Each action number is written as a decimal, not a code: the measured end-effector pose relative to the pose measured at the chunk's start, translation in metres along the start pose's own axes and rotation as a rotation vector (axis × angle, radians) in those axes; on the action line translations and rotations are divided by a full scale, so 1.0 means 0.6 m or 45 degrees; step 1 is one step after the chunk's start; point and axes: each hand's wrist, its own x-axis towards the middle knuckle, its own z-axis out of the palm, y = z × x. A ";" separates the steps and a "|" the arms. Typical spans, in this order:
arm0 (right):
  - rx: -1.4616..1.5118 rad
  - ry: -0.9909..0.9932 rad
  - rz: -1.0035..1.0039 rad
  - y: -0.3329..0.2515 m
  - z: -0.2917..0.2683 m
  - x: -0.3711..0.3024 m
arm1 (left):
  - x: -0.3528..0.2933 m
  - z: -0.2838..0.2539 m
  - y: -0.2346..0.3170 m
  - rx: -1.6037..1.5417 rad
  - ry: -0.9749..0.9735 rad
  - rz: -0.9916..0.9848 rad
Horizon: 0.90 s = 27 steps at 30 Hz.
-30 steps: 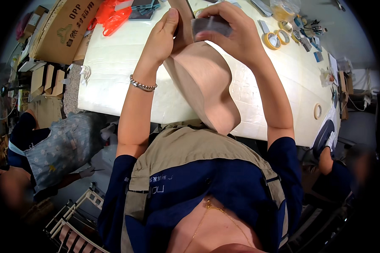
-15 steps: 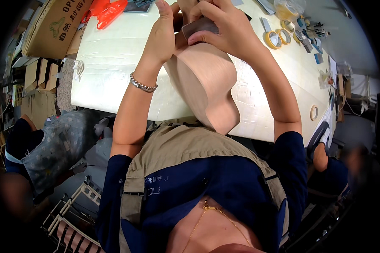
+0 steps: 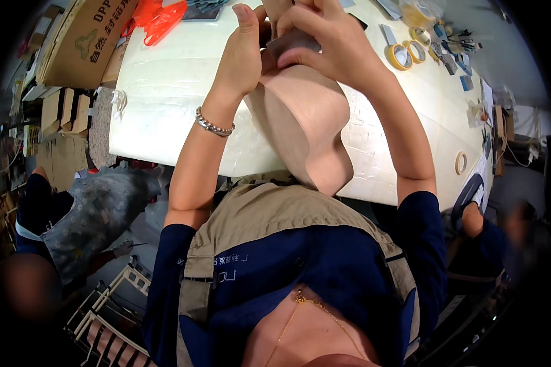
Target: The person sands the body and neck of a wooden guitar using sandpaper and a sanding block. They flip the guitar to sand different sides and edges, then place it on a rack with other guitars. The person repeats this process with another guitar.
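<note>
A pale tan, wood-like piece [image 3: 309,116] with a wavy S-shaped body leans from the table's near edge up toward the far side. My left hand [image 3: 242,64] wraps its narrower far end, thumb standing up and fingers mostly hidden behind. Curled over that same end, my right hand [image 3: 333,43] pinches a small grey-brown sheet [image 3: 291,43] that resembles sandpaper, its thumb pressing the sheet against the piece. The far end runs out of the picture's top.
A white-covered table [image 3: 165,104] lies beneath. Yellow tape rolls [image 3: 400,57], small tools [image 3: 462,43] and another tape roll [image 3: 461,162] occupy its right side. A red plastic bag [image 3: 159,21] and cardboard box [image 3: 92,46] are far left. People work at both sides.
The whole view has shifted slightly, moving table and hands a little rightward in the picture. Both hands keep their hold; the small sheet sits at a slightly different angle.
</note>
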 end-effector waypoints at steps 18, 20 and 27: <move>0.042 0.246 -0.054 0.019 0.010 -0.013 | 0.003 -0.007 -0.004 -0.011 -0.066 0.075; 0.080 0.447 0.027 0.028 0.019 -0.011 | 0.011 -0.006 0.000 -0.055 -0.066 0.081; 0.098 0.422 0.127 0.025 0.016 -0.009 | 0.011 -0.005 0.005 0.007 -0.074 0.087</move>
